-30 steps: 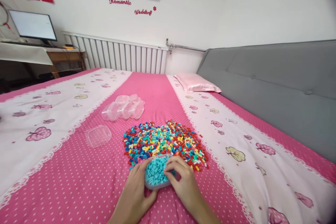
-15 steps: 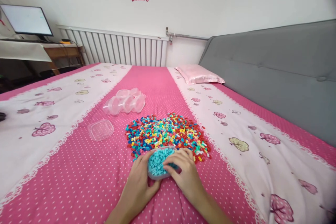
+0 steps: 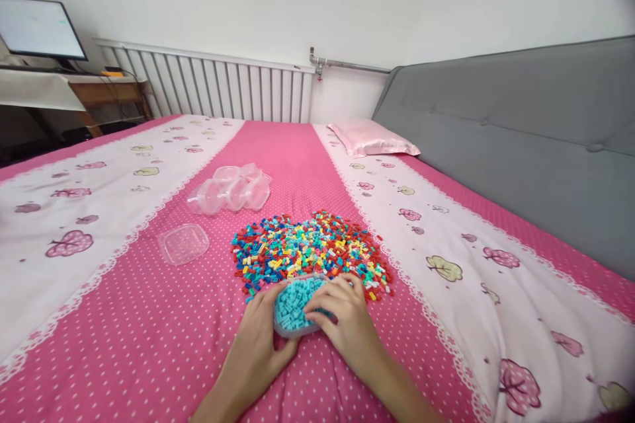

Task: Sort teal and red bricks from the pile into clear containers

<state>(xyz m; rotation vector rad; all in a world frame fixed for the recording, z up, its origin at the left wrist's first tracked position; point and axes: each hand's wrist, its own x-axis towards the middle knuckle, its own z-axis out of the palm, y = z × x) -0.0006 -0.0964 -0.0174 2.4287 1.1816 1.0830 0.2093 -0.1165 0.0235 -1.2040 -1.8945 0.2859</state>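
Note:
A clear plastic container [image 3: 299,333], filled with light-blue toy bricks [image 3: 294,304], rests on the bed at the near edge of a brick pile. My left hand [image 3: 260,337] is closed around its left side, with the thumb at the near wall. Over the container's right part lies my right hand [image 3: 344,317], fingers curled and thumb and index close together at the bricks. Whatever is between those fingertips is hidden. Just beyond spreads the pile of loose multicoloured toy bricks [image 3: 307,244], in red, yellow, blue, green and white.
Left of the pile, a clear lid [image 3: 184,244] lies flat on the pink dotted bedspread [image 3: 149,317]. Several clear containers [image 3: 231,190] are grouped farther back. A pink pillow [image 3: 372,139] lies by the grey headboard [image 3: 520,119]. A monitor [image 3: 42,28] stands on the desk at left.
The whole view has shifted slightly, so everything appears a little farther left and higher. Both hands stay at the container, with the right fingers still curled over the light-blue bricks.

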